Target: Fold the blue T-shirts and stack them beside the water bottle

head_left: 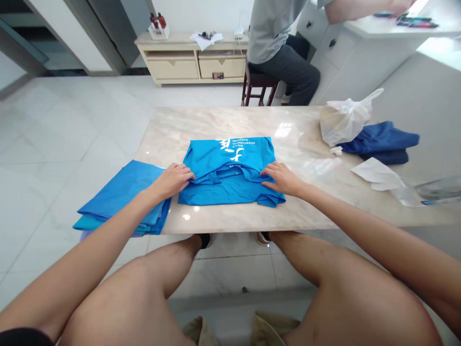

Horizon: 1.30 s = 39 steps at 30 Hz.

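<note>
A bright blue T-shirt (pixel 230 187) with white printed lettering lies partly folded on the marble-look table. Its collar faces me, and the fabric is bunched in a ridge across the middle. At the shirt's left edge my left hand (pixel 175 179) is closed, with fingertips gripping the cloth. My right hand (pixel 283 179) holds the opposite edge, fingers over the fabric and thumb nearer me. Some fingertips are hidden in the folds. Just left of my left hand, under my forearm, sits a stack of folded blue clothes (pixel 118 190).
On the table's right lie a white plastic bag (pixel 345 120), dark blue cloth (pixel 385 139), white paper (pixel 377 174) and clear plastic packaging (pixel 441 190). Beyond the table (pixel 216 221), a person (pixel 277 43) sits on a stool (pixel 260 84). A low cabinet (pixel 173 68) stands behind.
</note>
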### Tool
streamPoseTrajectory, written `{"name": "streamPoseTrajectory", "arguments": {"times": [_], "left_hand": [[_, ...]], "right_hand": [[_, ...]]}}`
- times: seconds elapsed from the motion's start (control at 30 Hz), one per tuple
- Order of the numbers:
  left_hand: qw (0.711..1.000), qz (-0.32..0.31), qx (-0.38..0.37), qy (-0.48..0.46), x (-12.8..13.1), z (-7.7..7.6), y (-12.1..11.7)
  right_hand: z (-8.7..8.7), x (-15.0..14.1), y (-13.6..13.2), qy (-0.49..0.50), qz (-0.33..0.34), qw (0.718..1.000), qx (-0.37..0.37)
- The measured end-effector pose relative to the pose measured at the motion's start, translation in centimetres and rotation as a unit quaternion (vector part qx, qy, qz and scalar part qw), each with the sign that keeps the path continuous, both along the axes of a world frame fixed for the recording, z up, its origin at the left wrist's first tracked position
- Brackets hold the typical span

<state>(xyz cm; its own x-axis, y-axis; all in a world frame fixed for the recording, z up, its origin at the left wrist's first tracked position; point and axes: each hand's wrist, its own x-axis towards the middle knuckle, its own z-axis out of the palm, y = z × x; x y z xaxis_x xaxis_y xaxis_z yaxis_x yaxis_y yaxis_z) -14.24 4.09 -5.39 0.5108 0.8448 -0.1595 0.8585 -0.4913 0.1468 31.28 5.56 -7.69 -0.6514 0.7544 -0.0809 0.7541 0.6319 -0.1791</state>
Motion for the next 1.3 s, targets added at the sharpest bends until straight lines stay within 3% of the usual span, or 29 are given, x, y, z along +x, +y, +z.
{"name": "streamPoseTrajectory", "arguments": {"times": [0.23, 0.33, 0.43, 0.53, 0.67, 0.8, 1.0, 1.13, 1.3], "left_hand": [[0.997, 0.058, 0.025, 0.034, -0.8, 2.8, -1.4], [0.993, 0.076, -0.036, 0.086, 1.9, 4.1, -2.5], [0.986, 0.081, -0.091, 0.116, 5.4, 4.2, -3.5], [0.987, 0.110, -0.045, 0.110, 7.7, 3.0, -4.6], [0.990, 0.098, -0.034, 0.091, 8.5, 1.2, -4.9], [0.992, 0.108, -0.041, 0.057, 8.4, 0.3, -3.5], [0.982, 0.181, -0.043, -0.036, 8.4, -1.0, -1.5], [0.980, 0.186, -0.043, -0.055, 8.0, -0.8, -1.2], [0.989, 0.103, -0.032, -0.097, 6.6, 1.1, -1.9]], "right_hand": [[3.8, -0.1, -0.5, -0.063, 0.014, 0.998, -0.024], [5.5, -1.2, -1.3, -0.120, 0.003, 0.991, -0.063], [6.5, -3.4, -2.4, -0.135, -0.037, 0.989, -0.042], [6.3, -5.4, -3.8, -0.122, -0.057, 0.991, -0.018], [5.0, -6.4, -4.2, -0.114, -0.059, 0.991, -0.033], [3.5, -6.1, -2.9, -0.107, -0.093, 0.988, -0.055], [1.5, -6.4, -1.8, -0.048, -0.119, 0.989, -0.071], [1.8, -7.2, -2.0, -0.059, -0.095, 0.992, -0.058], [3.9, -6.8, -2.6, -0.089, -0.064, 0.993, -0.040]]}}
